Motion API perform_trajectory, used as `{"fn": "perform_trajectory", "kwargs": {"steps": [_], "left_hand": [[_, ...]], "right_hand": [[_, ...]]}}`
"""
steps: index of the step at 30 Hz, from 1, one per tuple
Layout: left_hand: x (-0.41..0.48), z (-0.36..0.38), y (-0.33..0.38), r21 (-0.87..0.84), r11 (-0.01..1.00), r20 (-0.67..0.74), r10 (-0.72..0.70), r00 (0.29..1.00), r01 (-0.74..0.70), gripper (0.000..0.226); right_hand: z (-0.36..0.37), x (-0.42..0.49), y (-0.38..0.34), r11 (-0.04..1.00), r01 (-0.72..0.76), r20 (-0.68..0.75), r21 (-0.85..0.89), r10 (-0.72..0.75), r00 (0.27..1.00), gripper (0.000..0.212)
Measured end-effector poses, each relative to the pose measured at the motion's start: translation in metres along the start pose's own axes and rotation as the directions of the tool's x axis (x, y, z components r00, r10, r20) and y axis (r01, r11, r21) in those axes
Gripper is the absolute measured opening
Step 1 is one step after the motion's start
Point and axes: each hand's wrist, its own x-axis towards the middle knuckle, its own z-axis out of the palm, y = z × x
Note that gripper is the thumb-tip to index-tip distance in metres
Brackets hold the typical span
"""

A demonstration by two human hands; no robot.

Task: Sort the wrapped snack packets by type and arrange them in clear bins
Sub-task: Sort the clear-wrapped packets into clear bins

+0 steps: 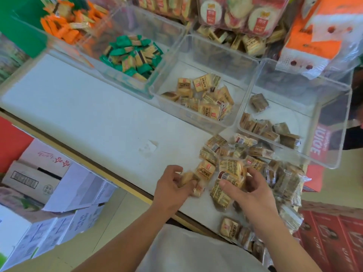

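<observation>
A loose heap of wrapped snack packets (253, 161) lies on the white table near its front right. My left hand (172, 185) grips a couple of tan packets (189, 179) at the heap's left edge. My right hand (249, 191) pinches a packet with brown print (231, 171) in the heap. Behind stand clear bins: one with tan packets (204, 55), one to its right with darker brown packets (332, 122), one with green packets (137, 22).
An orange-packet bin (64, 22) stands at the far left back. Large snack bags (322, 34) and round cracker packs (241, 14) pile behind the bins. Cardboard boxes (49, 185) sit on the floor to the left, red cartons (334, 236) to the right. The table edge (110, 171) runs diagonally.
</observation>
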Motion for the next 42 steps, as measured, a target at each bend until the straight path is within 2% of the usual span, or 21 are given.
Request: {"fn": "perform_trajectory", "kwargs": {"steps": [2,5,10,13,18,20,23,25,27,30,32,35,38,40,42], "left_hand": [[0.016,-0.024,0.035,-0.182,0.983,-0.028,-0.02,0.999,0.014,0.038],[0.045,-0.06,0.085,-0.366,0.93,-0.021,-0.035,0.999,0.025,0.025],[0.086,-0.093,0.13,-0.525,0.845,0.112,-0.047,0.993,0.1,0.024],[0.103,-0.1,0.141,-0.525,0.844,0.149,-0.039,0.988,0.113,0.035],[0.126,-0.1,0.153,-0.507,0.858,0.171,0.006,0.985,0.083,0.04],[0.132,-0.1,0.158,-0.475,0.877,0.168,0.007,0.986,0.075,0.035],[0.138,-0.102,0.163,-0.474,0.877,0.169,0.011,0.986,0.071,0.008],[0.14,-0.102,0.165,-0.461,0.886,0.132,0.006,0.991,0.056,0.011],[0.144,-0.098,0.167,-0.402,0.915,0.08,-0.01,0.997,0.042,0.009],[0.154,-0.089,0.17,-0.318,0.948,-0.013,-0.017,1.0,0.012,0.022],[0.165,-0.082,0.174,-0.257,0.965,-0.061,0.037,0.997,-0.051,0.029],[0.18,-0.072,0.183,-0.15,0.974,-0.062,0.161,0.985,-0.168,0.034],[0.19,-0.064,0.186,-0.033,0.975,-0.055,0.218,0.974,-0.22,0.036],[0.19,-0.06,0.186,-0.171,0.977,-0.035,0.122,0.992,-0.127,0.035],[0.186,-0.058,0.187,-0.42,0.906,0.096,-0.02,0.995,0.059,0.033]], "right_hand": [[0.011,0.01,-0.024,0.998,0.06,0.004,0.007,-0.06,0.998,0.108],[0.023,0.03,-0.059,0.993,0.116,0.004,0.032,-0.116,0.993,0.097],[0.039,0.056,-0.108,0.991,0.122,-0.057,0.051,-0.119,0.991,0.115],[0.044,0.074,-0.13,0.986,0.167,-0.097,0.0,-0.167,0.981,0.114],[0.044,0.113,-0.164,0.984,0.167,-0.157,-0.064,-0.175,0.972,0.111],[0.044,0.127,-0.176,0.979,0.174,-0.153,-0.103,-0.188,0.97,0.112],[0.045,0.149,-0.186,0.98,0.157,-0.157,-0.119,-0.175,0.972,0.122],[0.046,0.16,-0.189,0.979,0.141,-0.151,-0.148,-0.163,0.975,0.124],[0.046,0.171,-0.187,0.979,0.124,-0.154,-0.16,-0.149,0.977,0.121],[0.051,0.185,-0.193,0.971,0.101,-0.164,-0.216,-0.138,0.977,0.112],[0.054,0.196,-0.199,0.961,0.091,-0.181,-0.261,-0.141,0.973,0.112],[0.056,0.207,-0.207,0.96,0.073,-0.174,-0.271,-0.123,0.977,0.111],[0.051,0.203,-0.209,0.952,0.087,-0.157,-0.294,-0.138,0.978,0.091],[0.048,0.192,-0.201,0.948,0.125,-0.189,-0.294,-0.185,0.964,0.07],[0.047,0.174,-0.19,0.953,0.181,-0.214,-0.245,-0.235,0.948,0.049]]}}
